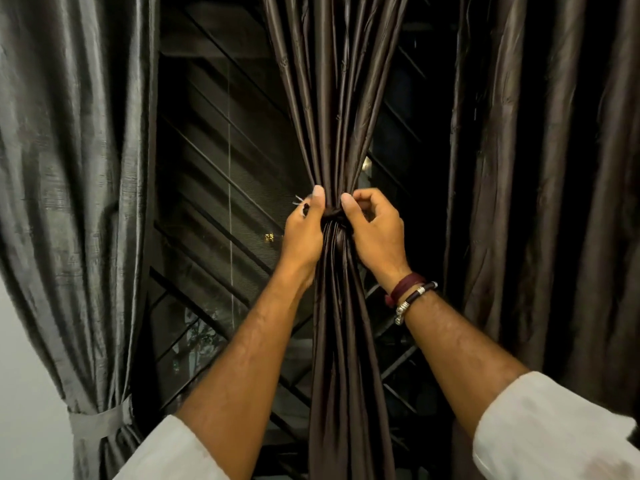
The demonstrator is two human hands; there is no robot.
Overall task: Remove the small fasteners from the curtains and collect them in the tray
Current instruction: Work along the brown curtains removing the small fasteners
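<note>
With our left hand (303, 233) and right hand (372, 230) pinching the tie (333, 213) around the curtain (341, 116) between them, yanking could tighten it.

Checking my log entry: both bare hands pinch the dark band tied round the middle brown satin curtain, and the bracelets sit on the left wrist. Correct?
Not quite. The head view shows the maroon and silver-beaded bracelets on the right wrist. Both the left hand and right hand do pinch the dark band round the middle brown satin curtain.
</note>
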